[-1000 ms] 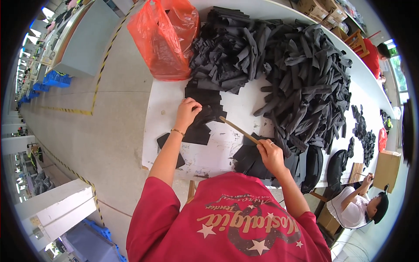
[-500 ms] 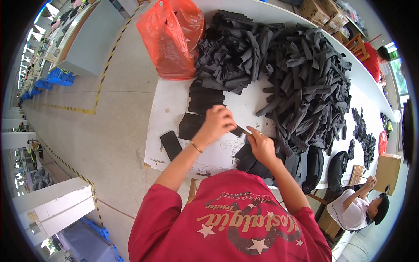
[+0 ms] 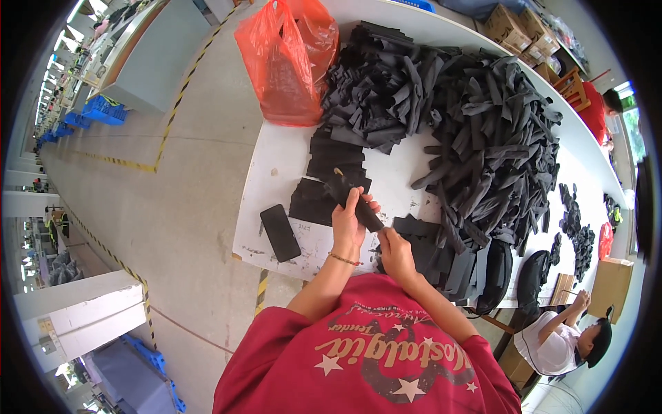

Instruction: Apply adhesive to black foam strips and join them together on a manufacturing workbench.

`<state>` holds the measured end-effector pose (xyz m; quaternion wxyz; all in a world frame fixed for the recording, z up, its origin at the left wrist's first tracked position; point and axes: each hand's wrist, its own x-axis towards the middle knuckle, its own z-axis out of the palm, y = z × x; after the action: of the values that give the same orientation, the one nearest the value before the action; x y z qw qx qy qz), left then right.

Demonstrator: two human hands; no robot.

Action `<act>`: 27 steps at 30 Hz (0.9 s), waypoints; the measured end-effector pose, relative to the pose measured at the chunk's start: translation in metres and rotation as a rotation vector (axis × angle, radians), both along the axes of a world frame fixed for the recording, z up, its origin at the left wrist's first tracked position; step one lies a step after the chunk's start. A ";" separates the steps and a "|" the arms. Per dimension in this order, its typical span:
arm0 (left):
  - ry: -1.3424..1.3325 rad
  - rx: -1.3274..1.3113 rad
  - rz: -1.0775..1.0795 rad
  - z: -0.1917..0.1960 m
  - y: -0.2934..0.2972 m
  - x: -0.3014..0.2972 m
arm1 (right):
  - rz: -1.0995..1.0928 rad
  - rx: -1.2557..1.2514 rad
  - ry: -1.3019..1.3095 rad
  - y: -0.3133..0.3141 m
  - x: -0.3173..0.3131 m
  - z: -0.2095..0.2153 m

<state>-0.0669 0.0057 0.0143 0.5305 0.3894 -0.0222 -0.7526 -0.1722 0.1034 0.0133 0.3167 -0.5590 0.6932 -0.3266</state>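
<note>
In front of my chest, my left hand point(image 3: 350, 222) is closed round a black fabric tube point(image 3: 365, 215), held at a slant. A light-coloured tip of a thin stick point(image 3: 338, 171) pokes out of the tube's upper end. At the lower end, my right hand point(image 3: 396, 252) is closed on the stick; its fingers hide most of that end. Flat black fabric pieces point(image 3: 314, 201) lie on the white table point(image 3: 265, 179) just beyond my left hand. More dark pieces point(image 3: 422, 238) lie beside my right hand.
Large heaps of black fabric strips point(image 3: 493, 131) cover the table's far and right parts. A red plastic bag point(image 3: 286, 76) stands at the far left corner. A black phone point(image 3: 280, 233) lies near the left edge. A person in white point(image 3: 552, 338) works at the right.
My left hand has turned over and now grips the fabric tube from below. My right hand has come slightly nearer to me. The stick's tip now shows past the tube's upper end.
</note>
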 end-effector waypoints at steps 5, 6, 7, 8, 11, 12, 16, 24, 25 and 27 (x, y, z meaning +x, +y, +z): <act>-0.141 0.086 0.082 -0.009 -0.025 0.009 | 0.055 0.152 -0.142 0.030 -0.007 0.023; -0.172 0.066 0.099 -0.015 -0.028 0.016 | 0.080 0.149 -0.131 0.040 -0.014 0.024; -0.203 0.048 0.117 -0.022 -0.031 0.023 | 0.074 0.151 -0.128 0.051 -0.022 0.029; -0.212 -0.013 0.158 -0.030 -0.036 0.030 | 0.118 0.256 -0.172 0.062 -0.030 0.038; -0.134 -0.076 0.080 -0.021 -0.047 0.034 | 0.158 0.291 -0.082 0.087 -0.054 0.061; -0.076 -0.021 0.093 -0.023 -0.044 0.028 | 0.164 0.211 0.055 0.090 -0.058 0.069; 0.064 0.122 0.148 -0.025 -0.028 -0.007 | -0.085 0.002 0.068 0.057 -0.051 0.058; -0.126 -0.075 -0.194 0.002 -0.005 -0.021 | -0.160 -0.198 -0.175 -0.017 -0.028 0.043; -0.321 -0.257 -0.407 0.010 -0.004 -0.019 | -0.207 -0.166 -0.193 -0.017 -0.034 0.040; -0.564 -0.811 -0.905 0.006 0.005 -0.009 | -0.117 -0.285 -0.115 -0.015 -0.041 0.037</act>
<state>-0.0758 0.0106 0.0203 0.2408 0.2934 -0.6023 -0.7023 -0.2136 0.0887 0.0498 0.2539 -0.5372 0.6520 -0.4710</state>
